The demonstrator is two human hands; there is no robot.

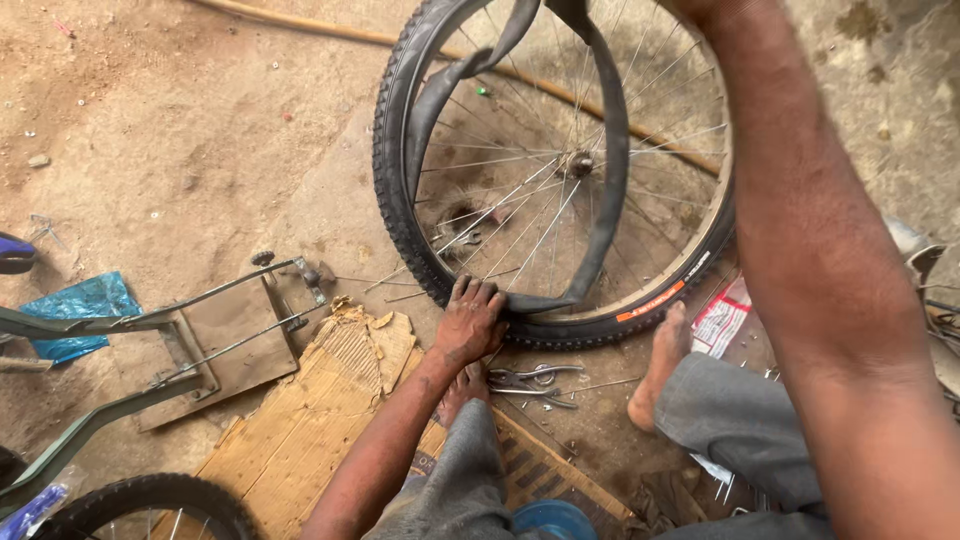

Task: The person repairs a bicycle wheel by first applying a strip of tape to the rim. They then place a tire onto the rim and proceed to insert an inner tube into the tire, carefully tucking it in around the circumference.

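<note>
Right forearm (830, 290) foremost, hand off-frame, grip untellable; left hand (470, 322) fingers pressed on tyre (392, 180), inner tube (612, 170) hanging loose

Left hand (470, 322) on bicycle wheel (552, 170), inner tube (608, 170) hanging loose.

The tyre (395, 190) is black with a knobbly tread (an orange-red stripe near the rim), the inner tube (612, 170) plain black, the spokes (500, 205) silvery. Cardboard (310, 420) is tan and ribbed, the plastic bag (80, 305) blue.
</note>
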